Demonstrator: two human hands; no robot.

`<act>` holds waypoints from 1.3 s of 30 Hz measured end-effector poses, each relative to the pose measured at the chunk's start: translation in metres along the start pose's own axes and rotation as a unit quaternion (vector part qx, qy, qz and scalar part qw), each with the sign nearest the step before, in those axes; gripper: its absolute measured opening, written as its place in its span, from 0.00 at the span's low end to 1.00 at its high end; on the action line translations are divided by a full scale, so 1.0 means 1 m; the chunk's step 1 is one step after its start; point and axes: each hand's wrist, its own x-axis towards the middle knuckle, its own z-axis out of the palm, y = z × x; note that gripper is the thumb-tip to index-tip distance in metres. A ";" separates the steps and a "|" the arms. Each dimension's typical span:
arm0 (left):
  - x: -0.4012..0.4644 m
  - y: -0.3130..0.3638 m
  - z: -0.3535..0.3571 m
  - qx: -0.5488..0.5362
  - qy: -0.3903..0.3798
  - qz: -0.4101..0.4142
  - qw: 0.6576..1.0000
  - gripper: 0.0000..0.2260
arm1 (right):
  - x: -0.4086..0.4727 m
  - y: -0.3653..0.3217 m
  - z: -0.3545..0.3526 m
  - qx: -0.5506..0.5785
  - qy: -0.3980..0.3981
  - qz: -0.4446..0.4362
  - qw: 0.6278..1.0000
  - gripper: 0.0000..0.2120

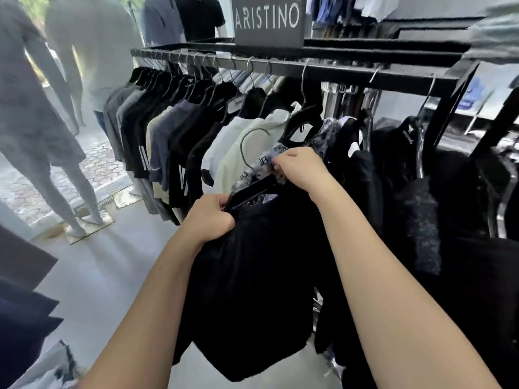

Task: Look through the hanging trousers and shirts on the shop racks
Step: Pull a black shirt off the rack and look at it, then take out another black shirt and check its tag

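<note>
A black garment point(252, 276) hangs in front of me, pulled out from the black rack rail point(309, 67). My left hand point(209, 217) grips its upper left edge in a fist. My right hand point(299, 168) pinches a patterned blue-white shirt point(265, 161) just behind the black garment, near its collar. Left of them hang cream shirts point(247, 147) and a row of dark and navy shirts point(163, 136) on black hangers. More black clothes point(407, 178) hang to the right.
A grey ARISTINO sign point(268, 19) sits on the rack top. Mannequins point(33, 108) stand at the left by the shop window. Grey floor point(112, 270) lies between them and the rack. Dark folded clothes point(22, 304) sit at the lower left.
</note>
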 end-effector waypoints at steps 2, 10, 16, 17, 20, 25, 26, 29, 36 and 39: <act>0.019 0.015 0.007 -0.038 -0.016 0.012 0.999 0.11 | 0.000 0.004 -0.011 -0.024 0.064 0.001 0.998 0.12; 0.077 0.085 0.036 -0.132 -0.099 0.128 0.978 0.18 | 0.029 0.003 -0.032 0.113 0.073 0.062 0.989 0.25; 0.107 0.127 0.037 -0.193 -0.143 0.181 0.954 0.10 | 0.049 -0.004 -0.050 0.095 0.162 0.015 0.982 0.40; 0.113 0.132 0.038 -0.196 -0.151 0.189 0.950 0.09 | 0.051 -0.007 -0.052 0.080 0.170 0.007 0.982 0.40; 0.130 0.144 0.042 -0.191 -0.173 0.218 0.941 0.09 | 0.057 -0.017 -0.057 0.024 0.189 -0.005 0.982 0.30; 0.151 0.126 0.067 -0.142 -0.201 0.230 0.942 0.14 | 0.068 -0.003 -0.048 -0.068 0.183 0.038 0.980 0.17; 0.153 0.122 0.072 -0.126 -0.202 0.236 0.942 0.14 | 0.070 0.003 -0.043 -0.073 0.181 0.051 0.979 0.17; 0.155 0.113 0.079 -0.099 -0.204 0.250 0.941 0.16 | 0.067 0.009 -0.037 -0.099 0.204 0.071 0.971 0.19; 0.151 0.081 0.093 -0.197 -0.153 0.259 0.933 0.31 | 0.029 0.004 -0.051 -0.098 0.471 0.009 0.877 0.09; 0.149 0.075 0.093 -0.225 -0.104 0.304 0.920 0.26 | 0.025 0.013 -0.061 -0.102 0.436 0.075 0.891 0.14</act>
